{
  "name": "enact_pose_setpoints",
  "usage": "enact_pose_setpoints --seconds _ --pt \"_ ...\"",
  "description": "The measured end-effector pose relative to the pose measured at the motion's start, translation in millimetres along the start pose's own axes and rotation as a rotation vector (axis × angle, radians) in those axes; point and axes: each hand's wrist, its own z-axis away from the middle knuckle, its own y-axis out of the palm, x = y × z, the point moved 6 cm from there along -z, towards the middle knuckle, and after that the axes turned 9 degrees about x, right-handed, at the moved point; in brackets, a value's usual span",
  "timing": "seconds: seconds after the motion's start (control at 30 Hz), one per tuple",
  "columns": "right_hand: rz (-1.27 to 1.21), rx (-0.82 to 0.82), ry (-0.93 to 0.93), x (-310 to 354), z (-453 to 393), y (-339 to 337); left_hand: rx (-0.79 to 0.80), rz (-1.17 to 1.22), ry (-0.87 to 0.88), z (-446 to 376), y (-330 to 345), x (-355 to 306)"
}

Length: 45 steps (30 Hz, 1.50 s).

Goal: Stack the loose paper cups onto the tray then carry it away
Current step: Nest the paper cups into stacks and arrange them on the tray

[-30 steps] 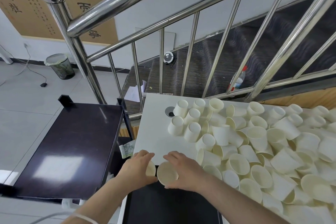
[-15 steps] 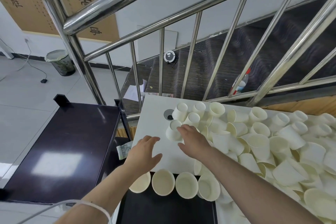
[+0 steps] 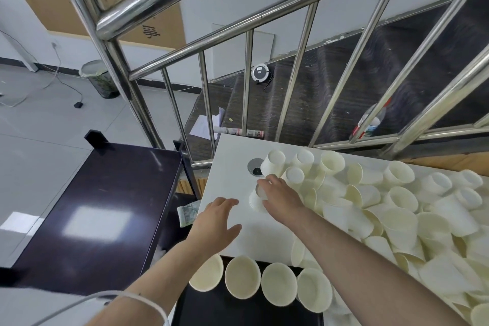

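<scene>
Right now the right hand (image 3: 281, 197) curls its fingers round a paper cup (image 3: 257, 200) lying at the near edge of the heap of loose cups (image 3: 383, 209) on the white table (image 3: 232, 182). The left hand (image 3: 215, 219) hovers just beside it, fingers spread and holding nothing. Four cups (image 3: 277, 286) already stand in a row, mouths up, at the far end of the dark tray (image 3: 238, 312) below the table edge. These cups look very light and thin-walled, so a squeeze would probably dent them; a gentle hold round the middle of the wall, or near the stiffer rolled rim, seems safest.
</scene>
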Motion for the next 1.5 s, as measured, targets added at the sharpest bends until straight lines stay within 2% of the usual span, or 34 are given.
enact_pose_setpoints --seconds 0.17,0.3,0.5,0.6,0.63,0.7,0.77,0.8,0.87,0.97,1.13,1.3,1.5 --pt "-0.138 -0.058 -0.046 1.7 8.5 -4.7 0.005 0.015 0.0 -4.9 0.9 -3.3" --pt "-0.523 -0.156 -0.092 5.5 25.7 -13.5 -0.035 0.064 0.014 -4.5 -3.6 -6.9" --pt "-1.154 0.003 -0.026 -1.0 40.4 -2.4 -0.129 0.172 0.007 -0.3 -11.5 -11.7" --pt "-1.275 0.057 -0.026 -5.2 44.8 1.9 -0.148 0.222 0.057 1.1 -10.6 -16.0" --pt "-1.259 0.034 -0.022 -8.4 44.9 2.1 -0.151 0.228 0.067 1.0 -10.2 -16.8" --pt "-1.079 -0.128 0.01 -21.2 45.2 -2.5 -0.15 0.212 0.066 -0.3 -10.2 -17.4" --pt "-0.701 -0.286 0.057 -35.9 47.7 -10.9 -0.107 0.159 0.049 -2.8 -8.6 -16.7" --pt "-0.498 -0.293 0.07 -40.3 47.8 -12.5 -0.065 0.118 0.036 -4.5 -6.2 -15.5" --pt "-0.218 -0.165 0.115 -45.8 45.5 -5.9 0.034 0.008 0.0 -7.3 0.7 -12.8" --pt "-0.061 -0.011 0.159 -48.3 40.8 5.3 0.106 -0.179 -0.045 -10.5 8.4 -11.5" --pt "-0.1 0.019 0.142 -46.6 33.6 8.8 0.132 -0.328 -0.068 -18.5 18.0 -10.8" --pt "-0.173 -0.043 0.098 -40.0 34.8 4.0 0.17 -0.376 -0.07 -21.8 24.9 -7.2" --pt "-0.685 -0.247 0.111 -37.5 39.5 -8.9 0.197 -0.321 -0.088 -22.7 28.5 1.4"
